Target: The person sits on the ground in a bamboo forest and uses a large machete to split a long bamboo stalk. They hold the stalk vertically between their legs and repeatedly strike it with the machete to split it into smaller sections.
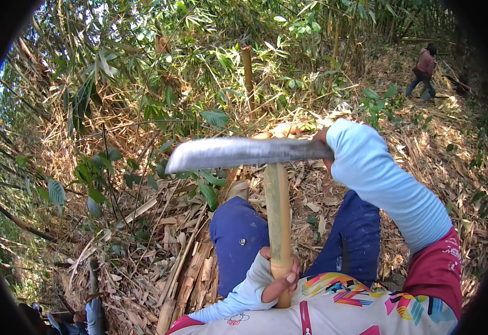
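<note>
A pale green-yellow bamboo piece [277,215] stands nearly upright in front of my body. My left hand [290,277] is closed round its lower part, close to my shirt. In my right hand [324,146], partly hidden by the light blue sleeve, is the dark grip end of a machete [221,153]. Its broad, motion-blurred blade lies roughly level, pointing left. The blade crosses at the bamboo's upper end; whether it touches cannot be made out.
Split bamboo strips [196,268] and dry leaves cover the ground beside my blue-trousered legs. A cut stump [248,75] rises ahead among leafy plants. Another person [422,72] is at the far right; part of someone with a pole [93,279] shows at lower left.
</note>
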`<control>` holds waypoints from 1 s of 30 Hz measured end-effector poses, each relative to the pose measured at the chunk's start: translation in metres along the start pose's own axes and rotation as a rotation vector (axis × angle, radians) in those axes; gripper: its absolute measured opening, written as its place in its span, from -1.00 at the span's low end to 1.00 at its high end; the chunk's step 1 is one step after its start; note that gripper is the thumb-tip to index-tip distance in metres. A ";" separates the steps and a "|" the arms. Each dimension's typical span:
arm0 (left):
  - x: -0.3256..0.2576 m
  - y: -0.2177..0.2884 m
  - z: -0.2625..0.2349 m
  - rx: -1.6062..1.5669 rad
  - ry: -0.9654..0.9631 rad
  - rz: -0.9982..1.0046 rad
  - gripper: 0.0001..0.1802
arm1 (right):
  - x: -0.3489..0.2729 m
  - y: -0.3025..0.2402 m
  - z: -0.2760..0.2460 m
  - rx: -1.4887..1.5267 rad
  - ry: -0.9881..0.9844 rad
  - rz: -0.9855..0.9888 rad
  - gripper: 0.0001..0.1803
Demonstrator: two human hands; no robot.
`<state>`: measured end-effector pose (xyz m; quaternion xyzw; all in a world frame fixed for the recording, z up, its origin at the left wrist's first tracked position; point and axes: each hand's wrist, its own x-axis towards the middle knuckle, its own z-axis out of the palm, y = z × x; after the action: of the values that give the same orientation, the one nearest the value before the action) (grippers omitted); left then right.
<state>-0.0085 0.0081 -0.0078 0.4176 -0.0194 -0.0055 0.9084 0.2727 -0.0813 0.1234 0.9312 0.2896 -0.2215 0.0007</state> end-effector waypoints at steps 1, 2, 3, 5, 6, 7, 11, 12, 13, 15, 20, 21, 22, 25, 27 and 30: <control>-0.002 0.000 0.000 -0.001 -0.002 0.011 -0.42 | -0.028 -0.002 -0.004 0.063 0.302 -0.021 -0.74; -0.004 0.001 -0.001 -0.017 0.028 0.005 -0.43 | -0.010 0.009 0.004 0.130 0.422 0.032 -0.69; -0.003 0.002 0.000 -0.040 0.038 0.000 -0.43 | -0.004 0.025 0.011 0.193 0.498 -0.001 -0.66; -0.002 0.004 -0.001 -0.075 0.046 -0.002 -0.46 | 0.009 0.053 0.029 0.369 0.539 -0.070 -0.57; 0.000 0.005 -0.002 -0.090 0.044 -0.005 -0.47 | 0.015 0.066 0.045 0.484 0.496 -0.096 -0.51; 0.001 0.006 -0.002 -0.107 0.048 -0.007 -0.49 | 0.022 0.078 0.062 0.486 0.397 -0.088 -0.37; 0.001 0.009 -0.004 -0.111 0.077 -0.015 -0.55 | -0.004 0.082 0.136 0.732 0.226 -0.134 -0.14; 0.002 0.011 -0.002 -0.127 0.099 -0.017 -0.54 | -0.010 0.082 0.156 0.678 0.239 -0.146 -0.12; 0.001 0.011 -0.001 -0.143 0.120 -0.019 -0.52 | -0.021 0.081 0.176 0.753 0.157 -0.134 -0.09; 0.002 0.010 0.000 -0.157 0.137 -0.026 -0.45 | -0.041 0.088 0.212 0.806 0.067 -0.107 -0.06; 0.006 0.014 0.002 -0.084 0.133 -0.040 -0.32 | -0.073 0.088 0.243 0.876 -0.023 -0.117 -0.06; 0.007 0.016 0.005 -0.062 0.149 -0.042 -0.31 | -0.078 0.087 0.238 0.921 0.013 -0.140 -0.06; 0.007 0.018 0.008 -0.041 0.164 -0.044 -0.29 | -0.082 0.086 0.233 0.966 0.050 -0.164 -0.05; 0.007 0.017 0.011 -0.013 0.193 0.014 -0.31 | -0.098 0.066 0.203 1.039 0.273 -0.284 -0.05; 0.003 0.016 0.014 0.018 0.246 0.021 -0.31 | -0.105 0.052 0.191 1.113 0.414 -0.395 -0.06; -0.003 0.013 0.019 0.058 0.346 0.010 -0.28 | -0.094 0.058 0.202 1.241 0.362 -0.396 -0.10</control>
<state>-0.0121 0.0021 0.0138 0.4381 0.1350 0.0717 0.8858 0.1519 -0.2066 -0.0277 0.7108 0.2693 -0.1832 -0.6234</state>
